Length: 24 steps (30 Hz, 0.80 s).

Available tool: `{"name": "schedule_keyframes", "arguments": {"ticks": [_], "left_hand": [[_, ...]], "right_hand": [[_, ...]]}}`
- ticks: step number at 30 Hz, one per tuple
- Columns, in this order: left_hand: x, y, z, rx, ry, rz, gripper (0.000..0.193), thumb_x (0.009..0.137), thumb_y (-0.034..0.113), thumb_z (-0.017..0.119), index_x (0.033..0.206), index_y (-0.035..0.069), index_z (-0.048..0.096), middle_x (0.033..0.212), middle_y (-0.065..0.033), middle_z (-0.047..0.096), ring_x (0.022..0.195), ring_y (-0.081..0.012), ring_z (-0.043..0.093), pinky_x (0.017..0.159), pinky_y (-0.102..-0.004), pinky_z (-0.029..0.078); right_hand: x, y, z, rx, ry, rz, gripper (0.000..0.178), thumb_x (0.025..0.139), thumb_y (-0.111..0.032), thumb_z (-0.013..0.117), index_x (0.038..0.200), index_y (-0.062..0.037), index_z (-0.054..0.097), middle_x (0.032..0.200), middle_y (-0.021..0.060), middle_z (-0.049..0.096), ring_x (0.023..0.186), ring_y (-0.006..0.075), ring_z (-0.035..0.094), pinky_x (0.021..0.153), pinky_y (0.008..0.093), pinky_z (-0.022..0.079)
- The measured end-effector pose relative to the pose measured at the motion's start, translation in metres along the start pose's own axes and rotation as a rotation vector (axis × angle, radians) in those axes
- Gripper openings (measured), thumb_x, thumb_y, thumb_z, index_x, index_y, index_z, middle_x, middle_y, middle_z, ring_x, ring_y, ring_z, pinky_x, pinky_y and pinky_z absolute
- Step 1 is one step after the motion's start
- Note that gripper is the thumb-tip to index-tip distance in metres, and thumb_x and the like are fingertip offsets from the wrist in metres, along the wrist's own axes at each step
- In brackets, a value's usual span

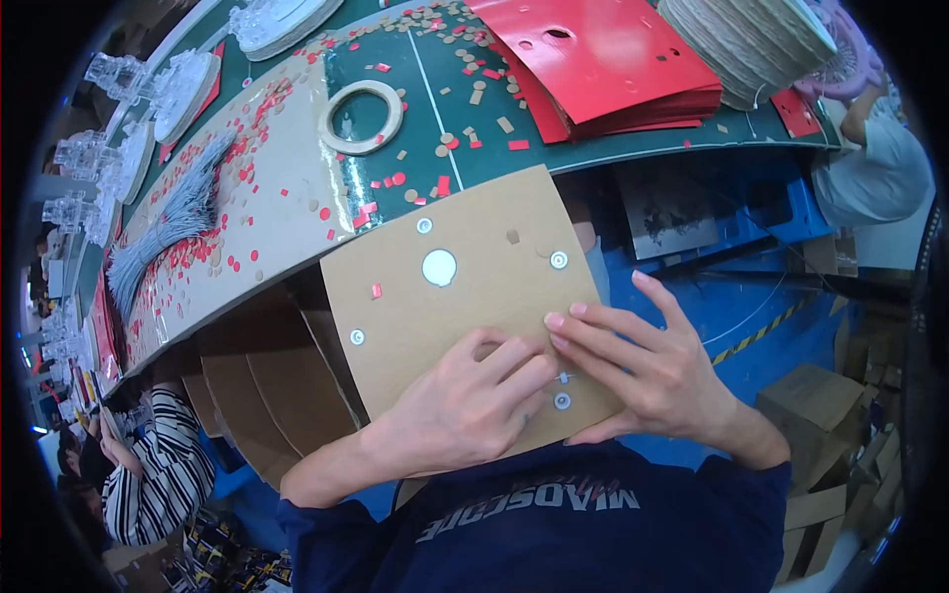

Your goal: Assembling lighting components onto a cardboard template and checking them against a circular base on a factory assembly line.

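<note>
A brown cardboard panel (395, 381) lies tilted in front of my body, its far edge near the table's front edge. It has a round hole (440, 267) and small round metal-looking fittings near its corners, such as one at the right (559, 260). My left hand (470, 395) rests on the panel with its fingers curled in; whatever they pinch is hidden. Flat on the panel's right side lies my right hand (643, 366), fingers stretched out and thumb by the near edge. A small red scrap (376, 291) and a brown scrap (512, 236) sit on the panel.
On the curved green table (425, 89) are a tape ring (361, 117), a bundle of grey wires (170, 225), red sheets (603, 59), a stack of pale discs (746, 44) and scattered scraps. Open cardboard boxes (267, 376) stand below left. Other people sit at left and far right.
</note>
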<state>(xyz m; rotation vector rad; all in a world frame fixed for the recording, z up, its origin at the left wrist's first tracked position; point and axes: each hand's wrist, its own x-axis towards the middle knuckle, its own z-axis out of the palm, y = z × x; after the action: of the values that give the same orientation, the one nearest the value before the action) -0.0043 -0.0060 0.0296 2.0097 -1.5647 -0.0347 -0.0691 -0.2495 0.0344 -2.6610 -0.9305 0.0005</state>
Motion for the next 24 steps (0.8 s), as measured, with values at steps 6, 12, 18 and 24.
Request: {"name": "schedule_keyframes", "arguments": {"ticks": [6, 12, 18, 24], "left_hand": [[-0.016, -0.002, -0.014, 0.024, 0.027, -0.020, 0.017, 0.074, 0.003, 0.078, 0.077, -0.003, 0.062, 0.089, -0.0139, 0.062, 0.097, -0.0332, 0.069, 0.094, -0.0520, 0.059], [-0.040, -0.005, -0.022, -0.113, 0.087, -0.167, 0.030, 0.074, 0.002, 0.080, 0.067, 0.000, 0.052, 0.088, -0.0134, 0.061, 0.100, -0.0348, 0.071, 0.099, -0.0576, 0.055], [-0.048, -0.013, -0.010, -0.150, 0.291, -0.192, 0.028, 0.069, 0.003, 0.081, 0.065, -0.001, 0.053, 0.089, -0.0143, 0.059, 0.101, -0.0383, 0.067, 0.104, -0.0627, 0.049], [-0.053, -0.018, -0.009, -0.108, 0.451, -0.234, 0.027, 0.066, 0.016, 0.081, 0.071, 0.000, 0.059, 0.093, -0.0148, 0.060, 0.096, -0.0361, 0.066, 0.090, -0.0535, 0.054]], "right_hand": [[0.005, 0.009, -0.007, 0.012, -0.018, 0.030, 0.087, 0.071, -0.073, 0.074, 0.128, -0.0066, 0.070, 0.139, 0.0045, 0.064, 0.131, 0.0221, 0.058, 0.120, 0.0599, 0.026], [0.001, 0.021, -0.013, 0.048, -0.059, 0.056, 0.090, 0.067, -0.072, 0.078, 0.131, -0.0087, 0.068, 0.140, 0.0041, 0.064, 0.131, 0.0240, 0.058, 0.122, 0.0607, 0.024], [0.047, -0.011, -0.018, 0.398, 0.161, 0.054, 0.051, 0.067, -0.012, 0.083, 0.117, -0.0042, 0.074, 0.110, 0.0143, 0.070, 0.098, 0.0290, 0.068, 0.084, 0.0426, 0.054], [0.064, -0.022, 0.023, 0.508, 0.316, 0.015, 0.030, 0.066, 0.006, 0.074, 0.093, -0.0047, 0.080, 0.084, 0.0059, 0.069, 0.073, 0.0208, 0.066, 0.060, 0.0305, 0.052]]}}
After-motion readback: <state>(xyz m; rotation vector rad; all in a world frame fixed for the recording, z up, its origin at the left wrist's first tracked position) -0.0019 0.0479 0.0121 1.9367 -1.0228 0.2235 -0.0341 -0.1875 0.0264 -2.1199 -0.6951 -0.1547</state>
